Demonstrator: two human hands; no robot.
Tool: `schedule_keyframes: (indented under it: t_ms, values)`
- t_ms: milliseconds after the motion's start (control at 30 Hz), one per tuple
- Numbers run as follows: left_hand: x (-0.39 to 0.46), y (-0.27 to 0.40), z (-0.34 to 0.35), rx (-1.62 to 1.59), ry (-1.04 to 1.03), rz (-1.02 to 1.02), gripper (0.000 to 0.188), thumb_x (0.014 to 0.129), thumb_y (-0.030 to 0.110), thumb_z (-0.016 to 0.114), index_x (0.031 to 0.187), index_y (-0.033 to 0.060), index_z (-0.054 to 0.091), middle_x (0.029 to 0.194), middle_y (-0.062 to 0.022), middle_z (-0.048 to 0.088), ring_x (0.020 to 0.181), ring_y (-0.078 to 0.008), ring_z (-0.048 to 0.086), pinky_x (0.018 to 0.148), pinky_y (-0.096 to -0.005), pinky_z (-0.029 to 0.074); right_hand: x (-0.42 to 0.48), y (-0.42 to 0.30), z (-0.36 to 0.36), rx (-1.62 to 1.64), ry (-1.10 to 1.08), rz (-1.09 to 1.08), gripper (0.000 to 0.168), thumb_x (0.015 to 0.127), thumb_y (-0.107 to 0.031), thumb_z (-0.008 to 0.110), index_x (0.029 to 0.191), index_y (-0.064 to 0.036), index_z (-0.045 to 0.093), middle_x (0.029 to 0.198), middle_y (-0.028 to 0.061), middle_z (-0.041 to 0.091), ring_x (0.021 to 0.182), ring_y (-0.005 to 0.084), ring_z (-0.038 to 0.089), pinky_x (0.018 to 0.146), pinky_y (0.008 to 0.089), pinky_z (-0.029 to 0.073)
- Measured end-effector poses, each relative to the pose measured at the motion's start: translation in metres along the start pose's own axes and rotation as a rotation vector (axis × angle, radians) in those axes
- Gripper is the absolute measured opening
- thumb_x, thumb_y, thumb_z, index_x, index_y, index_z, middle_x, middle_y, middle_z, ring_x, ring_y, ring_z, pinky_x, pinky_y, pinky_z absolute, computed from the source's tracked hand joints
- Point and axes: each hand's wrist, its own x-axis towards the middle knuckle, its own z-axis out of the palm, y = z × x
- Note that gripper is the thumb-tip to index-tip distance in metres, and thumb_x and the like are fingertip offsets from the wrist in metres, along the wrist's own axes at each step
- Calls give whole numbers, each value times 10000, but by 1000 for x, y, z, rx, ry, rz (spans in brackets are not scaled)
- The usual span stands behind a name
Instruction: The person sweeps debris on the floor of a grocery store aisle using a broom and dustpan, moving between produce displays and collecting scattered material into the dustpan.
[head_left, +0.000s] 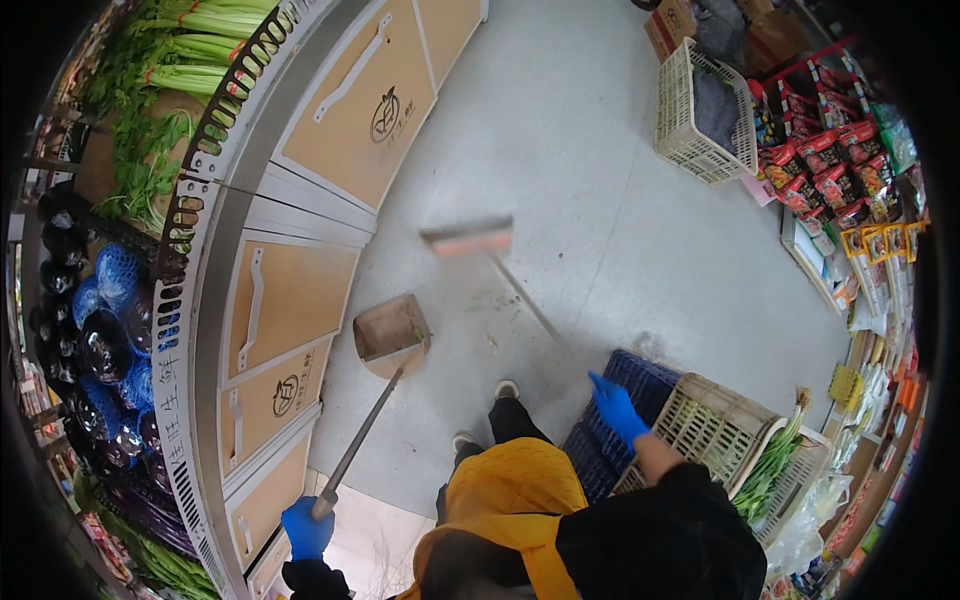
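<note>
My left hand (308, 528), in a blue glove, grips the end of the long handle of a dustpan (390, 330). The pan rests on the floor beside the cabinets, with small green scraps inside. A broom (469, 238) with a dark and reddish head is motion-blurred over the floor, ahead of my feet. Its handle slants back toward my right hand (619, 409), also blue-gloved, which appears closed around the upper end; blur hides the exact grip. Bits of debris (491, 341) lie on the grey floor between the broom and the pan.
Tan cabinets (289, 307) under a produce display with celery (202, 49) and eggplants (109, 345) line the left. Blue crates (630, 386) and a cream crate (709, 431) stand close at my right. Farther off are another white crate (705, 112) and shelves of packaged goods (832, 172).
</note>
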Motion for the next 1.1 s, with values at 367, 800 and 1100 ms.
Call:
schedule_keyframes:
  t_ms: [367,800,1100]
  values:
    - [13,18,1,59,-8,95,93,557,129,610,557,53,558,543,-118,534,502,-295,523,461,-344,398,217,-36,73,-112,157,-72,381,798,-170,373,1177,-141,392,886,234,535,824,384,516,701,437,418]
    - [13,15,-4,44,37,65,126,557,158,612,527,57,543,541,-124,534,504,-296,520,463,-352,399,75,13,19,211,85,-40,326,793,-142,447,1105,-56,480,828,224,558,788,326,562,653,366,428]
    - [21,19,2,42,63,149,144,557,164,626,519,63,531,516,-110,514,477,-288,504,438,-349,373,258,-94,43,-210,230,-72,344,802,-191,384,1136,-136,446,840,192,558,763,349,538,659,416,436]
